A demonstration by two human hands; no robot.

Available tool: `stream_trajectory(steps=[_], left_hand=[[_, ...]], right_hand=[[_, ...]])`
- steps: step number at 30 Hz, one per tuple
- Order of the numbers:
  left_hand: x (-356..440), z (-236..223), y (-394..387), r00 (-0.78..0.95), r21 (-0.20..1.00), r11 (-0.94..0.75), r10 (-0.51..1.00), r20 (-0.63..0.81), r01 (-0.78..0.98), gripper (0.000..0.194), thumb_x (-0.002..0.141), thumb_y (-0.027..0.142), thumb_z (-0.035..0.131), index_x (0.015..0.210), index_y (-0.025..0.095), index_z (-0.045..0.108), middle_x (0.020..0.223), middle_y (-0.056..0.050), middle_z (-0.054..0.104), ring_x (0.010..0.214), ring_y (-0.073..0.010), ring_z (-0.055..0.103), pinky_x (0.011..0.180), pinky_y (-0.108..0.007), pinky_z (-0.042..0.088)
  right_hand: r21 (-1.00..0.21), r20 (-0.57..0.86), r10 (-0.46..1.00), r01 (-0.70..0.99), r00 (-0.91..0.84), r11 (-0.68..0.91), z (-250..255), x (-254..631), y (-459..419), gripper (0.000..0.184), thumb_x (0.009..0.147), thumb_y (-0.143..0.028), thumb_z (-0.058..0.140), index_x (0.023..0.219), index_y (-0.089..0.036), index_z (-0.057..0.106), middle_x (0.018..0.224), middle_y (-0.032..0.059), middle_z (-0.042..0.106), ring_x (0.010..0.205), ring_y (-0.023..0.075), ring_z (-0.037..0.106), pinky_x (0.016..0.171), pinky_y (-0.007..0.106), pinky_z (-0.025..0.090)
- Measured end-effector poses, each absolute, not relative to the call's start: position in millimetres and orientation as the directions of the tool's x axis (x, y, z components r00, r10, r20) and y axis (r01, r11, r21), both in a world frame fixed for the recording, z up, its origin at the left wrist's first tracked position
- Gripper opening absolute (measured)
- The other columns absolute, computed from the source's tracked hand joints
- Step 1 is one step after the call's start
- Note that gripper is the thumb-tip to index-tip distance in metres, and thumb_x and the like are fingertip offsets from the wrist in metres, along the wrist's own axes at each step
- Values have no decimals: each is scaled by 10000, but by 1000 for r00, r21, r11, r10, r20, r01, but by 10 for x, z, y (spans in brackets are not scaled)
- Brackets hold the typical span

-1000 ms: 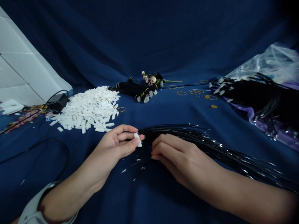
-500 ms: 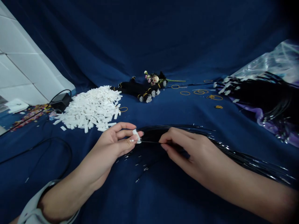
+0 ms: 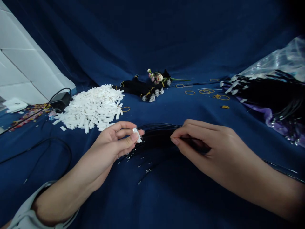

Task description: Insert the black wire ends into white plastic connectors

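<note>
My left hand (image 3: pixel 121 140) pinches a small white plastic connector housing (image 3: pixel 137 135) between thumb and fingers, tilted. A thin metallic tip shows at the housing's lower right edge; whether it sits inside the housing I cannot tell. To the right, my right hand (image 3: pixel 200 140) is closed in a pinch on a thin black wire, which is hard to make out against the dark bundle behind. That bundle of black wires (image 3: pixel 158 126) lies on the blue cloth behind and between both hands, its metal-tipped ends (image 3: pixel 148 170) fanned out below.
A heap of white connector housings (image 3: pixel 90 108) lies at left, by a black box (image 3: pixel 60 101) with a cable. Tied black wire bundles (image 3: pixel 138 87), artificial flowers (image 3: pixel 158 77) and rubber bands (image 3: pixel 206 91) lie behind. Wires with white connectors (image 3: pixel 269 92) rest on plastic at right.
My right hand has moved to the right and slightly up, away from the housing. My left hand, still holding the housing, has shifted slightly up and left. The view has moved a little.
</note>
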State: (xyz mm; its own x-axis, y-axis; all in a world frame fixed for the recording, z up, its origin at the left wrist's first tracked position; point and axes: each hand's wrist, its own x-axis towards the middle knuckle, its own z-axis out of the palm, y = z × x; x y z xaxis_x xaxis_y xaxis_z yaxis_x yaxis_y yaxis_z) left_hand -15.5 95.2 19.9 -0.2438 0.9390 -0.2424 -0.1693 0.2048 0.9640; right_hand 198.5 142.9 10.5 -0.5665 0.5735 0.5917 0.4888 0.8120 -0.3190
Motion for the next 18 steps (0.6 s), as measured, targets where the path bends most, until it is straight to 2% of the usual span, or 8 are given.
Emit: stream_trajectory(steps=[11, 18], left_hand=[[-186, 187, 943, -193, 967, 199, 954, -229, -159, 149, 744, 167, 816, 847, 227, 726, 889, 15, 804, 776, -73, 716, 690, -97, 570], [-166, 168, 930, -158, 962, 217, 957, -243, -168, 151, 757, 140, 797, 844, 230, 713, 902, 13, 801, 809, -76, 714, 693, -98, 556]], right_hand=[[-337, 583, 578, 477, -571, 811, 117, 1973, 1393, 138, 884, -121, 532, 800, -186, 621, 760, -28, 611, 565, 25, 512, 435, 149, 345], [-290, 605, 551, 485, -575, 825, 92, 1976, 1409, 143, 897, -112, 493, 824, -178, 596, 770, -12, 606, 606, 54, 526, 483, 175, 371]])
